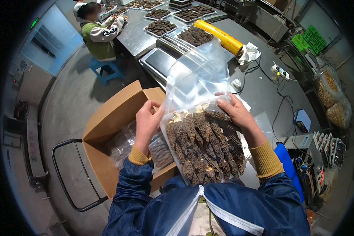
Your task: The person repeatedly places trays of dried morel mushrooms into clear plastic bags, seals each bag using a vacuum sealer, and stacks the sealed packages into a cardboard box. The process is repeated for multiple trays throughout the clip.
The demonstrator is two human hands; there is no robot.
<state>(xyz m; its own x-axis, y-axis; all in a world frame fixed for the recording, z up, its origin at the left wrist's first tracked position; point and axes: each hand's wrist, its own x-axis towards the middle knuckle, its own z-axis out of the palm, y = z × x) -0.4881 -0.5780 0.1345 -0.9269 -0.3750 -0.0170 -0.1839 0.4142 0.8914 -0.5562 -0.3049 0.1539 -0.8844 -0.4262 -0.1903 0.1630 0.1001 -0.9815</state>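
Note:
A tray of morel mushrooms [205, 144], laid in rows with their pale stems away from me, lies in a clear plastic bag [199, 73] close to my chest. The bag's loose upper part extends over the table. My left hand [149, 121] pinches the bag at the tray's far left corner. My right hand [237, 113] grips the bag and the tray's far right edge, thumb on top. To the left, an open cardboard box [106, 118] holds clear bags of packed mushrooms [160, 153].
The steel table [265, 88] bears a scale [159, 60], more morel trays [160, 28], a yellow film roll [218, 37], cables and a power strip [280, 71]. A co-worker [98, 35] sits at its far left. A cart handle [66, 177] stands beside the box; a sealing machine [308, 165] is at right.

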